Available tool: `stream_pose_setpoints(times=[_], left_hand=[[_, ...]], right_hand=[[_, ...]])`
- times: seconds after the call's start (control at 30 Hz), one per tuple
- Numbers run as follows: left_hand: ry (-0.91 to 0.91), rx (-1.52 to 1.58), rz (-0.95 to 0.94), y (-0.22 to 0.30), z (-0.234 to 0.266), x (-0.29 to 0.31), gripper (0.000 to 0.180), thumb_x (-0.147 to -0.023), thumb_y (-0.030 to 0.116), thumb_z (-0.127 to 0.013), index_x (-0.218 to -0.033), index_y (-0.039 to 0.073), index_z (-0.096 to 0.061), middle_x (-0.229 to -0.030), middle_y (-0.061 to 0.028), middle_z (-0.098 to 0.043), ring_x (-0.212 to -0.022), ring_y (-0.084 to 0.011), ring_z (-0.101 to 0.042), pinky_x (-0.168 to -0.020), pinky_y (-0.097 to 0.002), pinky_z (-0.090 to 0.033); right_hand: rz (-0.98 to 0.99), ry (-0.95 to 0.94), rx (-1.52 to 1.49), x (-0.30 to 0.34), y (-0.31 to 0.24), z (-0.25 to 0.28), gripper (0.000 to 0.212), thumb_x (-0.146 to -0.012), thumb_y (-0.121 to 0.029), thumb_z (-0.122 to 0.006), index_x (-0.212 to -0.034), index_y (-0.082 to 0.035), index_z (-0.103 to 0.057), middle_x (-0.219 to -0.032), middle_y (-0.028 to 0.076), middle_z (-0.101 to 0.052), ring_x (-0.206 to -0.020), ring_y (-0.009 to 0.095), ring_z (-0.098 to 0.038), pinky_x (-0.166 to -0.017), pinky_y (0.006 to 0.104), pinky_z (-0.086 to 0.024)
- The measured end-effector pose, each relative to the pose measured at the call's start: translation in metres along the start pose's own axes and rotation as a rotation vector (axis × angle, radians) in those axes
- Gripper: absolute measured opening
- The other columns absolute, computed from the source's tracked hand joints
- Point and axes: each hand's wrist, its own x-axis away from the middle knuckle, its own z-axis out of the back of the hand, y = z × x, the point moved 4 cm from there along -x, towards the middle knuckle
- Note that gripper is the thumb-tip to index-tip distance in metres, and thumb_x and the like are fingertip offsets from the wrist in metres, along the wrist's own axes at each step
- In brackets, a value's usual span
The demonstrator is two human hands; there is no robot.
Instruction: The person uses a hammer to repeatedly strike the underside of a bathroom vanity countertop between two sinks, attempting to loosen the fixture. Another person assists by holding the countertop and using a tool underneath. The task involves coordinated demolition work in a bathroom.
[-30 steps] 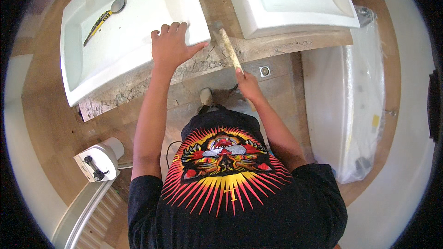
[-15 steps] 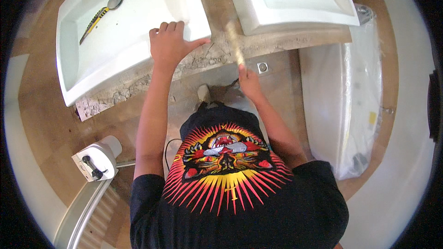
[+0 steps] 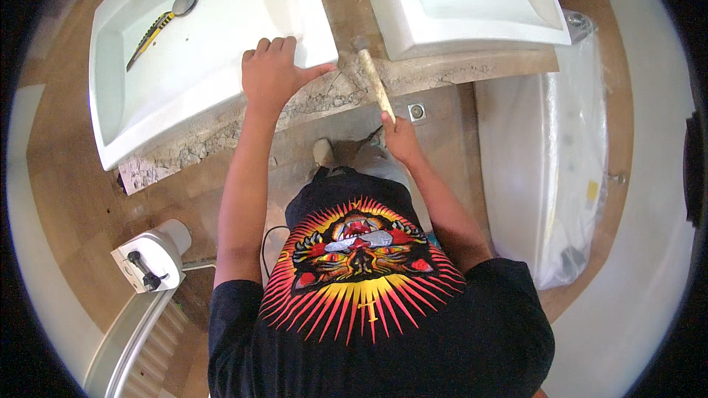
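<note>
My left hand (image 3: 270,77) lies over the front edge of the left white washbasin (image 3: 214,66), fingers on its rim and thumb stretched toward the corner; it is open. In my right hand (image 3: 403,140) is the pale wooden handle of a hammer (image 3: 376,84). The small grey hammer head points away from me, over the gap between the two basins, by the counter's front edge. Below the left basin, the counter front (image 3: 324,93) is rough and broken, with cracked grey material showing. Whether the hammer head touches the counter, I cannot tell.
A yellow and black utility knife (image 3: 147,38) and a round metal drain cover (image 3: 184,3) lie in the left basin. A second white basin (image 3: 472,33) stands to the right. Farther right is a plastic-wrapped bathtub (image 3: 575,169). A toilet (image 3: 156,256) and radiator (image 3: 140,346) are at the lower left.
The hammer was blurred by motion; now it shows sharply, its head a little lower and farther left. My left hand has stayed on the basin rim.
</note>
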Motion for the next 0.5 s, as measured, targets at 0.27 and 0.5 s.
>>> stream_pose_setpoints(times=[0.27, 0.5], left_hand=[[0.017, -0.011, 0.004, -0.003, -0.001, 0.004, 0.079, -0.059, 0.076, -0.065, -0.096, 0.006, -0.069, -0.078, -0.0103, -0.067, -0.078, -0.0223, -0.065, -0.065, -0.0356, -0.05], [0.037, 0.016, -0.037, -0.002, -0.001, -0.004, 0.078, -0.06, 0.075, -0.066, -0.094, 0.005, -0.069, -0.078, -0.0099, -0.068, -0.077, -0.023, -0.065, -0.065, -0.0366, -0.05]], right_hand=[[0.153, 0.113, -0.224, -0.002, -0.117, 0.06, 0.063, -0.096, -0.053, -0.039, -0.073, 0.003, -0.055, -0.059, 0.017, -0.051, -0.06, 0.031, -0.052, -0.063, 0.0438, -0.043], [0.128, 0.147, -0.078, -0.004, -0.015, 0.007, 0.065, -0.096, -0.052, -0.039, -0.08, 0.007, -0.06, -0.068, 0.025, -0.06, -0.066, 0.043, -0.059, -0.062, 0.0463, -0.044]])
